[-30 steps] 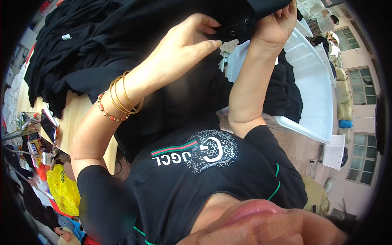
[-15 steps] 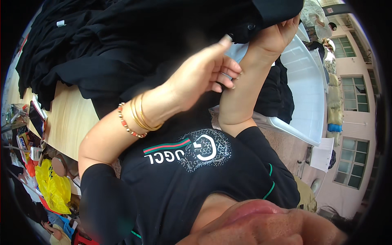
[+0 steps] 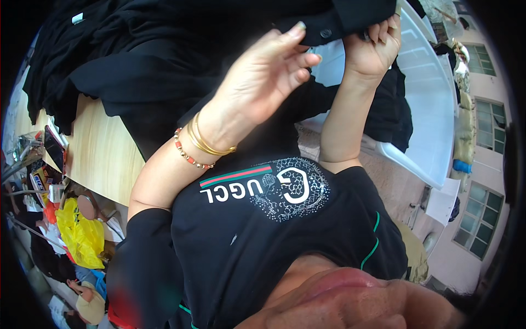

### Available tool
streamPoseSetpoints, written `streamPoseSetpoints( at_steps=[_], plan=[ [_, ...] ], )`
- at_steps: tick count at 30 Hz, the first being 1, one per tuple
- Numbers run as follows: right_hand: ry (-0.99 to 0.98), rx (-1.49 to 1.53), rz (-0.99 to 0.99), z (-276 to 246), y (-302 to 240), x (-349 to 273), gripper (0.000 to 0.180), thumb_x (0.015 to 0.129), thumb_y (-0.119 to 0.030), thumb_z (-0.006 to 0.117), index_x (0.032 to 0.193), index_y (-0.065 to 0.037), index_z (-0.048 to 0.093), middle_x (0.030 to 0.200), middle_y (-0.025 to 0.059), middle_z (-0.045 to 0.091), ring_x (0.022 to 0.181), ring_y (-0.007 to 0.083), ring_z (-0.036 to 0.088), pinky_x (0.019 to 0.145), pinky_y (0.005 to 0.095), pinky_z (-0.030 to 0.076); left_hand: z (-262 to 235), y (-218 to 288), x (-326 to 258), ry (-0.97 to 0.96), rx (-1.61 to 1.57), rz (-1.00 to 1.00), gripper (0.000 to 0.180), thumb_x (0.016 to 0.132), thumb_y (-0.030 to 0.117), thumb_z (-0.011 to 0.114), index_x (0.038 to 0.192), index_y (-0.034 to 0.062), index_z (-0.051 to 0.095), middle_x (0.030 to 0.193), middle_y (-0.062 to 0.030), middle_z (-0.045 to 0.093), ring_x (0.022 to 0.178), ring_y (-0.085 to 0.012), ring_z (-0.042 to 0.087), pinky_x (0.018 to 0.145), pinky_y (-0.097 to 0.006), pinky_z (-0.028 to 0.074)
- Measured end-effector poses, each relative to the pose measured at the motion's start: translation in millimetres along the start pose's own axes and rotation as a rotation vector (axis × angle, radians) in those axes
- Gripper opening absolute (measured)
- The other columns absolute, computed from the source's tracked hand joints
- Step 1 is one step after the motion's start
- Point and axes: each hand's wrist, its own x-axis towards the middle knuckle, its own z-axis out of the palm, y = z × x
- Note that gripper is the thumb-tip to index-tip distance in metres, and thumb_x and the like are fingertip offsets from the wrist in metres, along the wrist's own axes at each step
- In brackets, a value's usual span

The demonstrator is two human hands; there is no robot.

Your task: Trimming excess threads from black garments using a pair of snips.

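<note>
A black garment (image 3: 148, 77) is spread over the table and hangs toward my chest. Up at the top right, my right hand (image 3: 375, 49) is closed on its edge, fingers curled round the cloth. A dark round button (image 3: 326, 33) shows on the raised band between my hands. My left hand (image 3: 263, 74), with gold bangles and a beaded bracelet at the wrist, is open beside that band. Its thumb reaches out at the cloth and its fingers are loosely bent and apart, with nothing visible between them.
A pale wooden tabletop (image 3: 104, 153) lies at left, with a dark notebook-like item (image 3: 56, 145) and clutter at its edge. Below are a yellow plastic bag (image 3: 79, 233) and another person's hand (image 3: 82, 289). A white plastic tub (image 3: 430, 104) with black cloth (image 3: 392, 118) stands at right.
The left hand has turned, its fingers now spread wider beside the garment's band. The right fingers now show curled round the edge. The whole view has shifted slightly.
</note>
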Motion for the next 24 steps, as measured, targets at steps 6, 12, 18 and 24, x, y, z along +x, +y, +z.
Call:
streamPoseSetpoints(
  at_steps=[6, 12, 18, 24],
  plan=[
    [0.321, -0.309, 0.278, -73.7, -15.3, -35.9, 0.032, 0.106, -0.030, 0.053, 0.078, -0.016, 0.053, 0.055, -0.0045, 0.043, 0.039, 0.0066, 0.030, 0.037, 0.0204, 0.024, -13.6, 9.7, -18.0, 0.059, 0.293, 0.103, 0.011, 0.100, 0.020, 0.069, 0.100, 0.0101, 0.067, 0.102, -0.0055, 0.072, 0.101, -0.0203, 0.074, 0.077, -0.027, 0.057],
    [0.270, -1.283, -0.036, -57.6, 4.1, -68.1, 0.023, 0.104, -0.021, 0.061, 0.122, -0.008, 0.057, 0.078, -0.0070, 0.053, 0.058, -0.0008, 0.038, 0.052, 0.0167, 0.027, -28.1, 4.3, -18.3, 0.049, 0.553, 0.181, 0.011, 0.103, 0.019, 0.065, 0.104, 0.0086, 0.068, 0.110, -0.0100, 0.075, 0.110, -0.0266, 0.073, 0.084, -0.031, 0.060],
    [-0.452, -0.734, -0.651, -80.1, 42.7, -68.5, 0.034, 0.102, -0.021, 0.068, 0.127, 0.000, 0.058, 0.111, 0.0024, 0.061, 0.094, 0.0084, 0.058, 0.087, 0.0232, 0.049, -30.3, -1.7, -15.4, 0.080, 0.583, 0.228, 0.017, 0.101, 0.017, 0.068, 0.112, 0.0044, 0.066, 0.111, -0.0108, 0.074, 0.101, -0.0267, 0.075, 0.083, -0.034, 0.062],
    [-0.202, -1.732, -0.385, 0.6, 17.4, -103.3, 0.038, 0.087, -0.010, 0.082, 0.121, 0.002, 0.070, 0.092, 0.0065, 0.066, 0.075, 0.0138, 0.061, 0.068, 0.0247, 0.048, -30.0, -1.5, -18.0, 0.122, 0.612, 0.248, 0.018, 0.101, 0.017, 0.067, 0.114, 0.0040, 0.064, 0.112, -0.0102, 0.073, 0.103, -0.0262, 0.075, 0.082, -0.033, 0.062]
  ],
)
